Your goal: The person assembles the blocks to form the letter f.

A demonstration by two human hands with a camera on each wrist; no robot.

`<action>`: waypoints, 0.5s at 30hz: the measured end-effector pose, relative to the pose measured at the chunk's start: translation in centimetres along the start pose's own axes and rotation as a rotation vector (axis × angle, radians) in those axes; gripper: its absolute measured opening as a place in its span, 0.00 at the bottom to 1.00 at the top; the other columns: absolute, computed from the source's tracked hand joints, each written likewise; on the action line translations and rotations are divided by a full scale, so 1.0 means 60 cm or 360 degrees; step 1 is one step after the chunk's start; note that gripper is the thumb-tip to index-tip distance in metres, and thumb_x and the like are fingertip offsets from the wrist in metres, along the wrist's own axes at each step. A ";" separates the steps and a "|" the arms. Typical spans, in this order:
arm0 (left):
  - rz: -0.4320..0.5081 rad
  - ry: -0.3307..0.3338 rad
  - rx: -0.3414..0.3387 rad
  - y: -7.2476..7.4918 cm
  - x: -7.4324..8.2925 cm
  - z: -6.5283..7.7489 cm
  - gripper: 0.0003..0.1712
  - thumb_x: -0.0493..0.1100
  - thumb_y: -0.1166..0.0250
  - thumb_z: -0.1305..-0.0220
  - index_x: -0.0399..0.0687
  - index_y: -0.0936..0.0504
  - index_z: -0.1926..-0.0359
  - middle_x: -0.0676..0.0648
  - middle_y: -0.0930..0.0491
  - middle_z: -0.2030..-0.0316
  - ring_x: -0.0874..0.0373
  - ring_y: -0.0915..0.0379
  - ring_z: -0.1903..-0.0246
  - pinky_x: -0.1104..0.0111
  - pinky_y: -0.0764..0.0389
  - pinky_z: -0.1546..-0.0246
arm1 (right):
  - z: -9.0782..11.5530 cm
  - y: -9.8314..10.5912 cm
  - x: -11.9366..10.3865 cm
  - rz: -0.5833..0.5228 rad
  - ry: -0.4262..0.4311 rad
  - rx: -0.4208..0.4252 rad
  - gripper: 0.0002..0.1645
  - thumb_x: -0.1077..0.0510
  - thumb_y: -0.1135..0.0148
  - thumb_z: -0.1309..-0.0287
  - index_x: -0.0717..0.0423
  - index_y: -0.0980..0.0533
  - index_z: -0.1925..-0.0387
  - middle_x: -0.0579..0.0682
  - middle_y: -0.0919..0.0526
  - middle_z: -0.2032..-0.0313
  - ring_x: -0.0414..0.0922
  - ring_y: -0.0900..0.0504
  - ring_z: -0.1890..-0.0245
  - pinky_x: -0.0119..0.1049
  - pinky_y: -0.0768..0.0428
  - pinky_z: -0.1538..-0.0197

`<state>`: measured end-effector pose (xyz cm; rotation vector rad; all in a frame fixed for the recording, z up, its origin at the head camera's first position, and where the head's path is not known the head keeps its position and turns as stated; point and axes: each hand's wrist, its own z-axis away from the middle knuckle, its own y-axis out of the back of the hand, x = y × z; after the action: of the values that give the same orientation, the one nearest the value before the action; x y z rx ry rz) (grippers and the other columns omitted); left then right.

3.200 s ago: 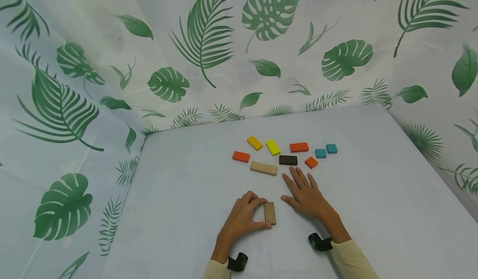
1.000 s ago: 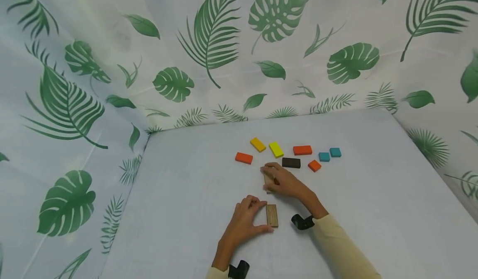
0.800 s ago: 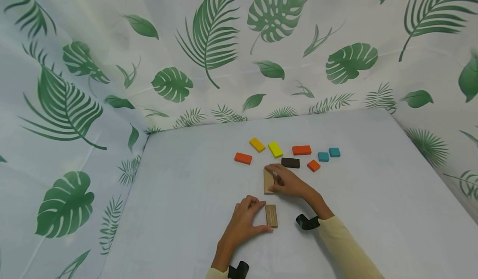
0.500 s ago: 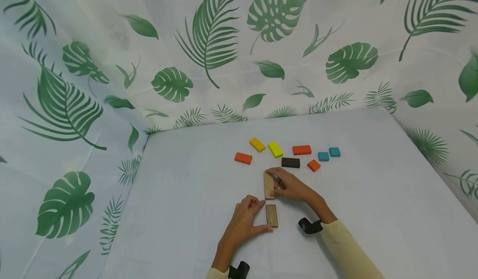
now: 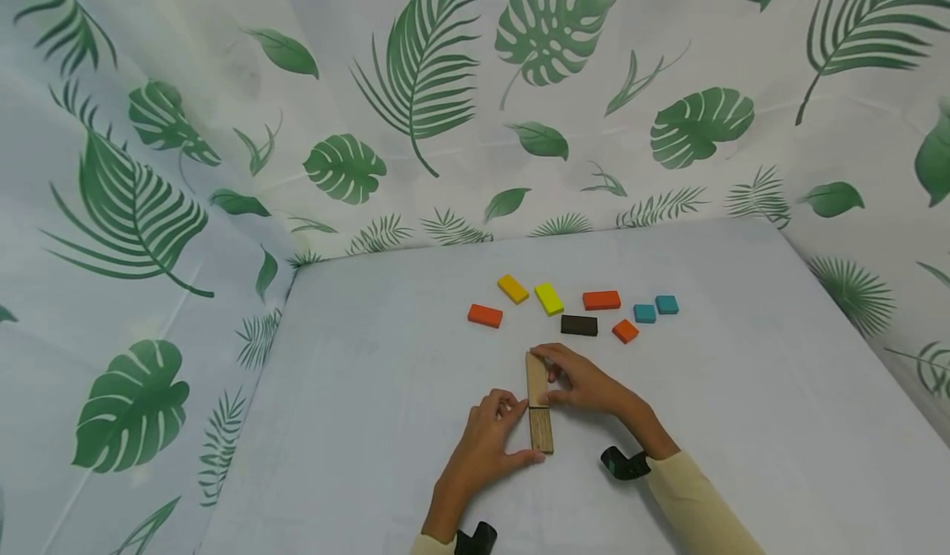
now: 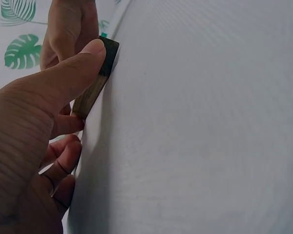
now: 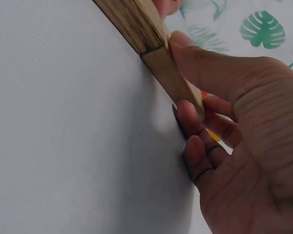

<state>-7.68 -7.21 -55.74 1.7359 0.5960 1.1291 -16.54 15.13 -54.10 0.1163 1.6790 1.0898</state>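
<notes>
On the white table, my left hand [image 5: 481,439] pinches a darker wooden block [image 5: 542,433] by its two ends, between thumb and index finger. My right hand [image 5: 594,383] holds a lighter, longer wooden block [image 5: 536,380] in the same way, from the right. Both blocks stand end to end in one line, their short ends touching. The joint between the darker block [image 7: 132,24] and the lighter block [image 7: 168,73] shows closely in the right wrist view. In the left wrist view, the thumb lies against the near end of the darker block [image 6: 94,95].
Beyond the hands lie an orange block [image 5: 485,316], an amber block [image 5: 513,289], a yellow block [image 5: 549,299], a red-orange block [image 5: 601,300], a black block [image 5: 579,325], a small orange block [image 5: 625,331] and two blue blocks [image 5: 644,313]. Leaf-patterned cloth [image 5: 445,126] surrounds the table.
My right hand has taken hold of the lighter block, turned it lengthwise and drawn it nearer until it meets the darker one. The left hand has stayed at the darker block.
</notes>
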 end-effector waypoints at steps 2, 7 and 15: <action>0.0001 -0.0006 0.0003 0.000 0.001 0.001 0.46 0.72 0.36 0.46 0.50 0.26 0.34 0.53 0.33 0.44 0.65 0.36 0.54 0.71 0.34 0.56 | 0.003 -0.001 0.007 -0.0009 0.0025 0.0010 0.47 0.48 0.26 0.49 0.56 0.36 0.31 0.49 0.25 0.47 0.39 0.28 0.59 0.33 0.27 0.52; -0.0008 -0.0021 0.0009 0.000 0.006 0.003 0.45 0.71 0.38 0.43 0.48 0.28 0.33 0.51 0.34 0.39 0.64 0.37 0.54 0.70 0.35 0.56 | 0.012 0.002 0.022 -0.0051 0.0063 0.0022 0.50 0.47 0.26 0.50 0.57 0.38 0.30 0.45 0.22 0.57 0.40 0.29 0.62 0.29 0.30 0.62; -0.0036 -0.0032 0.0009 0.000 0.009 0.008 0.42 0.69 0.40 0.40 0.49 0.28 0.33 0.49 0.35 0.35 0.62 0.37 0.53 0.69 0.38 0.57 | 0.020 -0.001 0.025 -0.0035 0.0074 0.0027 0.53 0.44 0.25 0.53 0.54 0.39 0.28 0.43 0.22 0.57 0.39 0.29 0.61 0.28 0.30 0.61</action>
<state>-7.01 -6.98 -55.55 1.7394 0.6058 1.0941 -16.18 16.64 -55.20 0.0834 1.7271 1.0692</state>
